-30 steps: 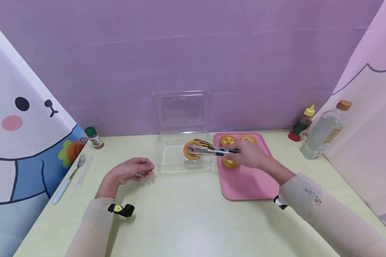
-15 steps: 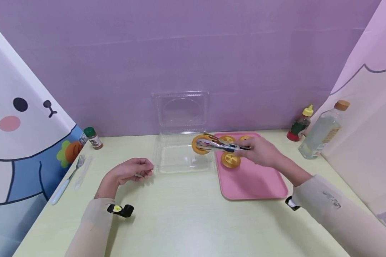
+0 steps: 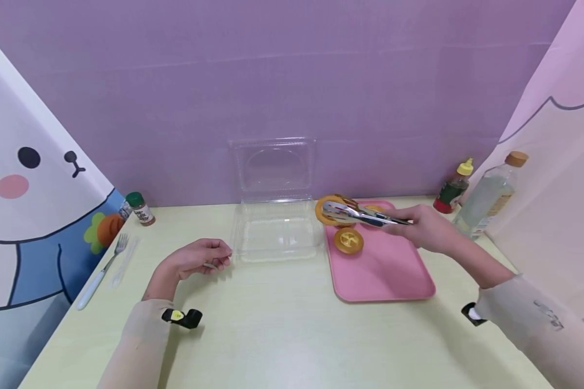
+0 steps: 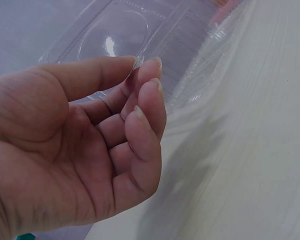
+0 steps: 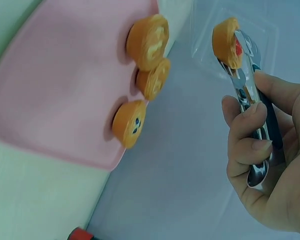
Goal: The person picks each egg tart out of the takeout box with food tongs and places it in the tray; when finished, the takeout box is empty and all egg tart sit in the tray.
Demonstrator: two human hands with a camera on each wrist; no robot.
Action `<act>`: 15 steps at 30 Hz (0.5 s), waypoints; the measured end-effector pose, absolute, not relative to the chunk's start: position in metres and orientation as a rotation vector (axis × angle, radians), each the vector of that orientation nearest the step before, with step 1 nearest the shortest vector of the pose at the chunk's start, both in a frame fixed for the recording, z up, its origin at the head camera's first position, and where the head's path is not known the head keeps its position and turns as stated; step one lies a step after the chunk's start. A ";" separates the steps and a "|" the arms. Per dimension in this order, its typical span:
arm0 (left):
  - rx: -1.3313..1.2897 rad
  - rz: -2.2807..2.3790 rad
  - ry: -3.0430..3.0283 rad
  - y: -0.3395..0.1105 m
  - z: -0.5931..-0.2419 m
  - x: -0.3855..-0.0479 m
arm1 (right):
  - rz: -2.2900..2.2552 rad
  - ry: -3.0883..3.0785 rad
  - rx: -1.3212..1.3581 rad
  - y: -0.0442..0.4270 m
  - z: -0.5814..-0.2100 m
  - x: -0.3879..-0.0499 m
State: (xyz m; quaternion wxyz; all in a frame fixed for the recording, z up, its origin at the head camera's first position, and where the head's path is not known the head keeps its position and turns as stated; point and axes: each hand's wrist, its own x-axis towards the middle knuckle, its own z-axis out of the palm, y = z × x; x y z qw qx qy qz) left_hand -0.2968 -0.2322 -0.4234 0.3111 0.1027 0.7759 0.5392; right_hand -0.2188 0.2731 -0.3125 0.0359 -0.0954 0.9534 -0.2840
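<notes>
My right hand [image 3: 425,229] grips metal food tongs [image 3: 365,216], which clamp a small round tart [image 3: 325,209] in the air over the back left corner of the pink tray [image 3: 384,275]. Red filling shows on this tart [image 5: 225,42] in the right wrist view. On the tray sit a tart with a pale cross pattern [image 5: 147,42], a second patterned tart [image 5: 152,80] and a tart with dark spots [image 5: 127,123]. My left hand [image 3: 199,256] pinches the front left rim of an open clear plastic container [image 3: 279,254] between thumb and fingertips, other fingers curled.
At the table's left lie a fork [image 3: 102,273] and a clear plastic utensil [image 3: 125,262]. A green-capped spice jar [image 3: 141,209] stands behind them. At the back right are a yellow-tipped sauce bottle [image 3: 452,189] and a tall clear bottle [image 3: 489,197]. A purple backdrop [image 3: 272,81] rises behind.
My right hand has carried the tongs and tart rightward and slightly up, from over the clear container to above the tray's back left corner. The left hand stays at the container's rim.
</notes>
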 end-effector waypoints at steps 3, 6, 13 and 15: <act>0.269 1.424 2.049 -0.232 -0.423 -0.297 | -0.867 2.927 -0.272 0.284 -0.313 -0.214; 0.266 1.424 2.048 -0.232 -0.423 -0.296 | -0.840 2.940 -0.271 0.295 -0.314 -0.209; 0.267 1.418 2.053 -0.231 -0.422 -0.296 | -0.850 2.952 -0.242 0.320 -0.319 -0.198; 0.269 1.417 2.052 -0.231 -0.422 -0.296 | -0.858 2.954 -0.227 0.326 -0.321 -0.194</act>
